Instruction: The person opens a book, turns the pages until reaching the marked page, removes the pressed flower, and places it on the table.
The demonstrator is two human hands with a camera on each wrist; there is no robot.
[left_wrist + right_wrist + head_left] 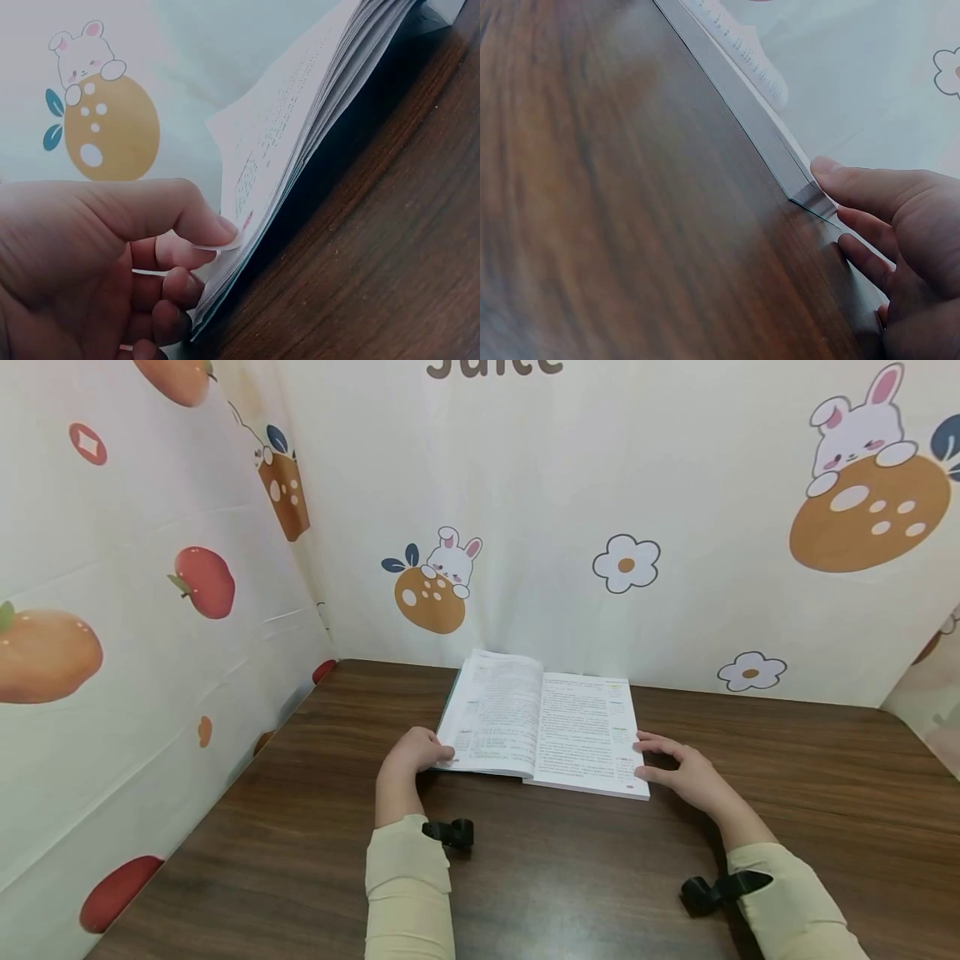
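An open book (581, 735) of printed pages lies on the brown wooden table, its left pages arching a little. My left hand (411, 756) is at the lower left corner, where thumb and forefinger pinch a page edge. In the left wrist view, that page corner (225, 244) bends up slightly between them, and the other fingers curl beside the page stack. At the book's right edge is my right hand (686, 772), fingers spread and gently bent. Its thumb (827, 166) touches the upper page edge near the corner, while the other fingertips rest along the side.
The wooden table (570, 868) reaches back to a white curtain (540, 510) printed with rabbits, fruit and flowers. A similar curtain (142, 710) hangs along the left side. Black camera straps (450, 833) sit on both wrists over pale yellow sleeves (408, 893).
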